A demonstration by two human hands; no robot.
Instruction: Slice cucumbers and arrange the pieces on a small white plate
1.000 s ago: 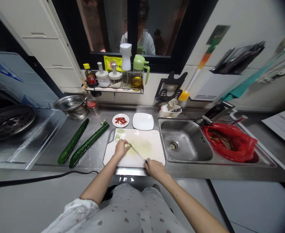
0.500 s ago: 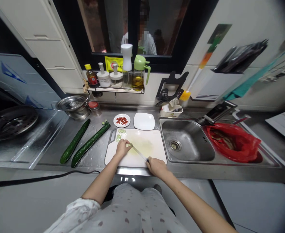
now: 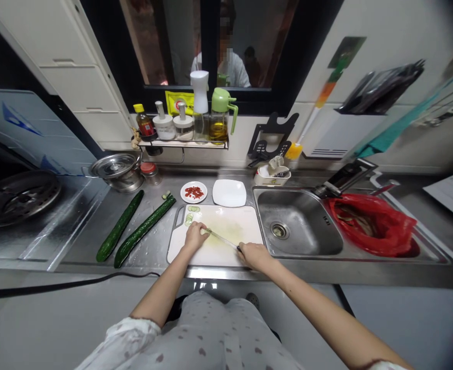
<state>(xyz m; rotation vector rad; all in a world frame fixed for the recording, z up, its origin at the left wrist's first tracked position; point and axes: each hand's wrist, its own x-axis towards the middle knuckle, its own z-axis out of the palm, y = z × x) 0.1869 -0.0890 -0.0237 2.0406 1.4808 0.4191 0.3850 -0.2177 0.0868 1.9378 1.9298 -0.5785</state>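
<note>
A white cutting board [image 3: 216, 257] lies on the steel counter, its middle stained pale green. My right hand [image 3: 254, 256] is closed round the dark handle of a knife [image 3: 225, 240], whose blade points left across the board. At the blade's tip, my left hand [image 3: 196, 237] pinches a small piece of cucumber [image 3: 207, 231], mostly covered by the fingers. Thin cucumber slices [image 3: 189, 219] rest at the board's upper left corner. Left of the board are a whole cucumber [image 3: 120, 226] and a second cucumber [image 3: 145, 231] with a cut end.
Behind the board stand a small plate [image 3: 183, 193] of chopped red bits and a white square plate [image 3: 229, 193]. The sink [image 3: 299, 226] is on the right, with a red plastic bag [image 3: 396, 226] beyond it. A lidded pot [image 3: 116, 172] and a condiment shelf [image 3: 187, 145] are at the back.
My right hand has shifted slightly right with the knife, and the blade lies at a flatter angle. The left hand stays at nearly the same spot on the board.
</note>
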